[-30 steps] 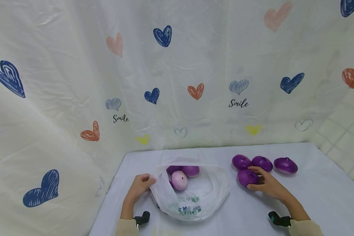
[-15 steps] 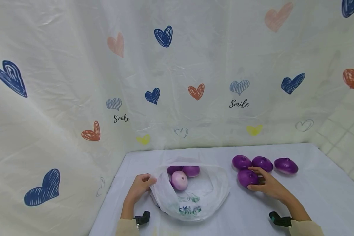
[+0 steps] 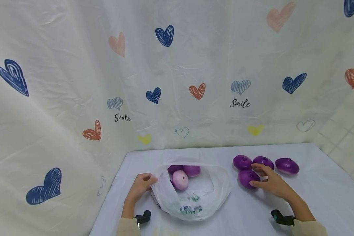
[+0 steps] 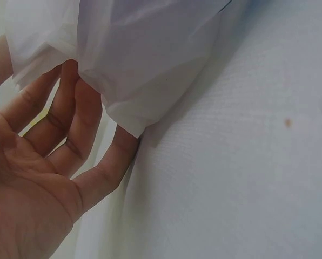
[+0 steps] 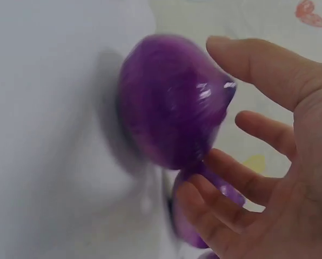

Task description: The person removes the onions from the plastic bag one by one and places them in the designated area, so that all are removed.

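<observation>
A purple onion [image 3: 247, 179] sits on the white-covered table [image 3: 327, 196], to the right of the bag, with the right hand [image 3: 269, 180] at its right side. The fingers of that hand are apart and gently bent; in the right wrist view, there is a gap between the thumb and the onion's pointed tip, and whether any finger touches the onion cannot be told.

The white plastic bag [image 3: 202, 200] lies on the table between the two hands, its mouth facing up toward the person. Inside, at the left, a pale pink onion [image 3: 180, 180] rests in front of two purple ones [image 3: 192, 170], whose tops are hidden by the bag's upper edge. A fold of plastic at the left covers the rest of that corner. Green and dark print marks the front. The left hand [image 3: 141, 184] pinches the bag's left edge, holding it between thumb and fingers.

Behind the first onion stands a second onion [image 3: 242, 162], close against it. A third onion [image 3: 264, 160] is partly covered by the right hand's fingers, and a fourth onion [image 3: 287, 166] lies farther right. Black wrist cameras [image 3: 143, 217] sit by both light sleeves [image 3: 309, 227]. Beyond the table hangs a pale sheet [image 3: 206, 59] printed with hearts.
</observation>
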{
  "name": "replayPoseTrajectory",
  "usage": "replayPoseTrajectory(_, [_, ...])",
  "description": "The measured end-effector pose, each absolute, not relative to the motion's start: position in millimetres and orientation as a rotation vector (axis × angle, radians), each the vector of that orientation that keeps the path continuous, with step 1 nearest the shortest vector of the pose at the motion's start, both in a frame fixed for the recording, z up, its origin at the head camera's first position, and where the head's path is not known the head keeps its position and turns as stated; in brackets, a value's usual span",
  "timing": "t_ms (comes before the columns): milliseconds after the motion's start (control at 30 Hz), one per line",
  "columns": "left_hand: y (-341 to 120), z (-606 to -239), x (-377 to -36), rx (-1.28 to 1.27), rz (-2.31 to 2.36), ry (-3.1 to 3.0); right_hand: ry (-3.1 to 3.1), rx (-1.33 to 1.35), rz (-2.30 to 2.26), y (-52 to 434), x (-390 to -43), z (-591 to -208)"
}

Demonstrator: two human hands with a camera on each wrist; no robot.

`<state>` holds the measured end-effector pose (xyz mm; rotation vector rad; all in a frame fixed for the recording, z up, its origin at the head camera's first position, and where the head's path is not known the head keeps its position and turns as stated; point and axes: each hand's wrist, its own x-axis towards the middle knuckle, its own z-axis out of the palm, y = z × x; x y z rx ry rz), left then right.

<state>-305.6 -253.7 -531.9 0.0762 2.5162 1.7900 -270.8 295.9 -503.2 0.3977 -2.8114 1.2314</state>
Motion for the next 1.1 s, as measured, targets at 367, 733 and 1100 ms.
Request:
replayPoseTrajectory(367, [-253.6, -532.4, -307.4, 0.058, 1.767, 2.525, -2.531, 0.517, 1.205, 253.3, -256.7, -468.0])
replayPoseTrajectory(733, [-253.2, -530.5, -308.0, 0.055, 1.756, 2.542, -2.534, 0.860, 1.347, 167.3, -241.4, -472.5])
replayPoseTrajectory(1100, [-252.8, -534.0, -306.8, 0.052, 1.760, 2.554, -2.668, 0.962, 1.496, 98.5, -250.0, -494.2])
